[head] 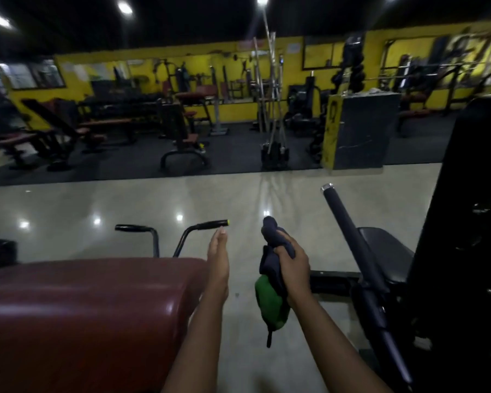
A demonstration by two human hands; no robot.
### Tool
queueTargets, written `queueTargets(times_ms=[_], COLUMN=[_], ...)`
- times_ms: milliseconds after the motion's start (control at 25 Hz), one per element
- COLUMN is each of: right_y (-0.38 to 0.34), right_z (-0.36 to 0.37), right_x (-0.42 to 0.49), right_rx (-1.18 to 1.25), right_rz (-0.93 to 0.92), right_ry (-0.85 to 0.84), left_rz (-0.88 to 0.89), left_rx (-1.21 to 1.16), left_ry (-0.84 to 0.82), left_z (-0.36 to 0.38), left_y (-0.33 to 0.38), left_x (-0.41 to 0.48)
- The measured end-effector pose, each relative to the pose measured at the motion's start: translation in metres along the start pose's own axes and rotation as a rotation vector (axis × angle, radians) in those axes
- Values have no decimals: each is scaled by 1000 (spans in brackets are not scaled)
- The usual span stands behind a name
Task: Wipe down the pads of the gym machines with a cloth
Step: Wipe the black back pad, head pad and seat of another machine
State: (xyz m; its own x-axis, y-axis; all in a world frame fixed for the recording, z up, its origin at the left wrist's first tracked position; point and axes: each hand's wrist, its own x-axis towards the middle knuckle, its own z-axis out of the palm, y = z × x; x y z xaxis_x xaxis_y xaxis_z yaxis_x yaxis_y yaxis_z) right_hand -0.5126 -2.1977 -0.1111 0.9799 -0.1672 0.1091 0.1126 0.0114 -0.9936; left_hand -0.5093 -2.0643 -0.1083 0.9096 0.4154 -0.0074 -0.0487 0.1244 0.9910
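A large dark red pad (77, 313) fills the lower left of the head view. My left hand (218, 262) is held edge-on with straight fingers just off the pad's right end, holding nothing. My right hand (291, 265) grips a bunched dark blue and green cloth (271, 290), which hangs down from my fist over the floor. A black seat pad (386, 253) of another machine lies to the right, behind a black padded bar (352, 245).
Two black handles (204, 226) rise behind the red pad. A tall black machine frame (465, 222) stands at the right edge. Glossy pale floor (153, 205) stretches ahead. Benches, racks and a grey and yellow block (357, 131) stand on dark matting beyond.
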Motion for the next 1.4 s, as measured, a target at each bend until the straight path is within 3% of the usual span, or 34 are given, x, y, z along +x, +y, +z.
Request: queueTargets(times_ms=[280, 480, 720, 1120, 1400], right_y=[1, 31, 79, 96, 120], right_z=[38, 63, 97, 65, -4], right_x=[151, 255, 422, 694, 917], right_rx=[11, 87, 51, 69, 119], right_rz=[33, 18, -13, 23, -3], right_ry=[29, 12, 64, 297, 527], left_rz=[-49, -80, -136, -204, -177], left_rx=[31, -16, -40, 7, 56], left_ry=[-24, 49, -43, -392, -592], left_z=[31, 59, 132, 325, 533], left_y=[-12, -41, -65, -68, -91], left_x=[165, 257, 423, 665, 833])
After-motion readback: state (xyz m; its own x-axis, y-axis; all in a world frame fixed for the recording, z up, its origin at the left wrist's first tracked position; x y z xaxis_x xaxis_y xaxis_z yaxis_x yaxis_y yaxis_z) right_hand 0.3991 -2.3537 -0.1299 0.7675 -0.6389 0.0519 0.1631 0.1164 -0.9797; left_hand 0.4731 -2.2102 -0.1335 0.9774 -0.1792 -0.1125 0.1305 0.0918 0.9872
